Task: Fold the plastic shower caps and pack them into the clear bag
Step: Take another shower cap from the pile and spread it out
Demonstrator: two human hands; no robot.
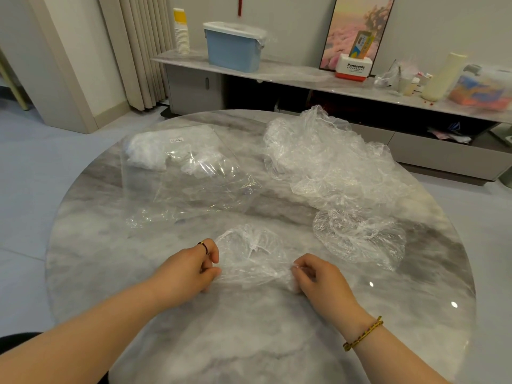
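A crumpled clear shower cap lies on the round marble table near its front. My left hand pinches the cap's left edge and my right hand pinches its right edge. Another single cap lies flat just to the right. Behind it sits a heap of several loose caps. The clear bag lies at the back left with a few white folded caps inside near its far end.
Beyond the table runs a low marble sideboard with a blue bin, stacked paper cups, a white and red box and clutter at the right. Curtains hang at the back left.
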